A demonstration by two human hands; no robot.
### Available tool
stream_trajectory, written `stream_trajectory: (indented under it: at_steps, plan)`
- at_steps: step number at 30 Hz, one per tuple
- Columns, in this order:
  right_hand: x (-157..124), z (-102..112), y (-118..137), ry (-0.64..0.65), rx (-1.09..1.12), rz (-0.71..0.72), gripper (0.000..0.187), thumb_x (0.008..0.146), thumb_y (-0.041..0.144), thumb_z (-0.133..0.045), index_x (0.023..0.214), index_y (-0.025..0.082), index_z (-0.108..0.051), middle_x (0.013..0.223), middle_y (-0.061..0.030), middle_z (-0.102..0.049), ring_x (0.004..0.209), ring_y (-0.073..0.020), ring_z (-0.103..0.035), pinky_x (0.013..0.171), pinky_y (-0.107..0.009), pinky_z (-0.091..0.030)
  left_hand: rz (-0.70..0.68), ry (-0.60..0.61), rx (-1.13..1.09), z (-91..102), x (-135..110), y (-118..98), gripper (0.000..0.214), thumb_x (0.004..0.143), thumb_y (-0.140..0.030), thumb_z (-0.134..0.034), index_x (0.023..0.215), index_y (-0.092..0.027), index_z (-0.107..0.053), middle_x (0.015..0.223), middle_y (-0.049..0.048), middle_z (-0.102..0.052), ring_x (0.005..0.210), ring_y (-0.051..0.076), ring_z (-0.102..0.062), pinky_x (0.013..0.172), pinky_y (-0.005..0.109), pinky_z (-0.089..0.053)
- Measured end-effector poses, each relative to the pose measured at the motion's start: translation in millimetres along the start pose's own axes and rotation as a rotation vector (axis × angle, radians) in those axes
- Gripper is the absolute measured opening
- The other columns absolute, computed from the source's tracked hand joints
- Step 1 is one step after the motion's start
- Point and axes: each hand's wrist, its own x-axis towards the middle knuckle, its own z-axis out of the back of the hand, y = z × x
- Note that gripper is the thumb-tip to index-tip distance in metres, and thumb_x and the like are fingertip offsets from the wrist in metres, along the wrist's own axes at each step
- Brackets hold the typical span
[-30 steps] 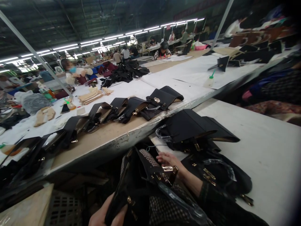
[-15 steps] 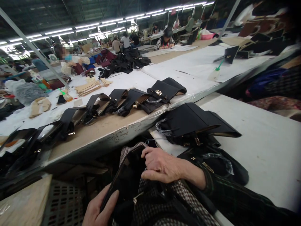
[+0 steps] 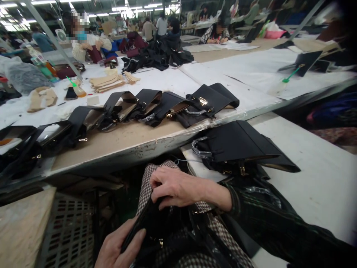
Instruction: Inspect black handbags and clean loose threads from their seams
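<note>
A black handbag (image 3: 164,230) lies across my lap, over checked trousers (image 3: 145,186). My left hand (image 3: 119,242) pinches its near edge between thumb and fingers. Further along the same edge, my right hand (image 3: 175,188) has its fingers curled round the bag's rim. A small gold zipper pull (image 3: 161,243) hangs on the bag below my right hand. Much of the bag is dark, and its lower part runs out of view.
Several black handbags (image 3: 173,108) stand in a row along the long table's edge. More black bags (image 3: 234,143) lie on the white table at right. A plastic crate (image 3: 67,223) stands at lower left. Across the table, a person (image 3: 92,44) handles a maroon piece.
My right hand has moved left and a little down along the bag's rim, and the opening looks narrower. My left hand keeps its grip. The view has tilted downward.
</note>
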Motion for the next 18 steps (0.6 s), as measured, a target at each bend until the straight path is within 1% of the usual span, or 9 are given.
stream_trajectory:
  at_steps: [4,6,8,10,12,14,16,18]
  plan:
    - [6.5,-9.2,-2.7,0.004,-0.003,0.004,0.021,0.089,0.038,-0.064,0.104,0.025,-0.067,0.104,-0.0030,-0.055,0.095,-0.0165,-0.047,0.083,-0.031,-0.036,-0.027,0.028,0.057,5.4,6.1,1.6,0.033,0.064,-0.045,-0.080,0.091,-0.025,-0.081,0.091,0.0032,-0.080,0.092,0.031,-0.072,0.081,0.029,-0.059]
    - [8.9,-12.3,-3.8,0.001,-0.023,-0.009,0.021,0.090,0.042,-0.061,0.099,0.025,-0.069,0.102,-0.0029,-0.057,0.093,-0.0164,-0.048,0.079,-0.030,-0.036,-0.034,0.041,0.079,8.7,8.1,5.1,0.034,0.067,-0.046,-0.078,0.093,-0.025,-0.081,0.095,0.0037,-0.079,0.094,0.031,-0.072,0.083,0.028,-0.058]
    - [9.9,-14.3,-4.8,0.000,-0.040,-0.033,0.026,0.092,0.046,-0.056,0.093,0.023,-0.070,0.098,-0.0030,-0.060,0.090,-0.0166,-0.049,0.076,-0.030,-0.035,-0.015,0.076,0.099,11.6,9.1,11.2,0.037,0.070,-0.047,-0.076,0.099,-0.024,-0.080,0.104,0.0044,-0.078,0.101,0.032,-0.070,0.090,0.029,-0.056]
    - [9.6,-15.3,-5.0,0.016,-0.049,-0.076,0.029,0.096,0.044,-0.051,0.090,0.022,-0.069,0.093,-0.0026,-0.064,0.086,-0.0158,-0.052,0.073,-0.030,-0.035,0.018,0.090,0.111,12.8,8.9,18.9,0.040,0.072,-0.046,-0.075,0.104,-0.024,-0.078,0.108,0.0045,-0.076,0.106,0.031,-0.067,0.095,0.031,-0.054]
    - [9.2,-15.4,-3.8,0.036,-0.059,-0.134,0.029,0.098,0.040,-0.049,0.090,0.021,-0.069,0.088,-0.0021,-0.067,0.080,-0.0149,-0.055,0.070,-0.030,-0.035,0.034,0.040,0.088,11.7,7.6,25.8,0.041,0.071,-0.047,-0.076,0.105,-0.023,-0.078,0.107,0.0048,-0.077,0.106,0.031,-0.067,0.096,0.031,-0.053]
    - [10.1,-15.1,-1.5,0.061,-0.077,-0.200,0.029,0.098,0.039,-0.049,0.090,0.019,-0.068,0.085,-0.0024,-0.070,0.077,-0.0151,-0.058,0.067,-0.030,-0.035,0.042,-0.038,0.039,8.7,5.5,30.1,0.042,0.070,-0.048,-0.077,0.103,-0.023,-0.078,0.104,0.0049,-0.077,0.104,0.030,-0.068,0.094,0.029,-0.053]
    - [12.8,-15.2,1.3,0.080,-0.097,-0.263,0.031,0.097,0.041,-0.049,0.087,0.018,-0.068,0.083,-0.0031,-0.070,0.075,-0.0161,-0.059,0.064,-0.030,-0.034,0.051,-0.105,-0.011,5.3,3.5,31.2,0.042,0.069,-0.049,-0.078,0.102,-0.023,-0.078,0.102,0.0047,-0.078,0.101,0.028,-0.069,0.091,0.027,-0.054]
    - [16.4,-16.3,3.3,0.086,-0.124,-0.320,0.032,0.097,0.042,-0.050,0.083,0.017,-0.066,0.081,-0.0037,-0.070,0.073,-0.0166,-0.059,0.062,-0.030,-0.032,0.070,-0.133,-0.032,3.0,2.5,30.4,0.042,0.069,-0.049,-0.079,0.101,-0.023,-0.078,0.100,0.0044,-0.078,0.099,0.027,-0.070,0.088,0.025,-0.054]
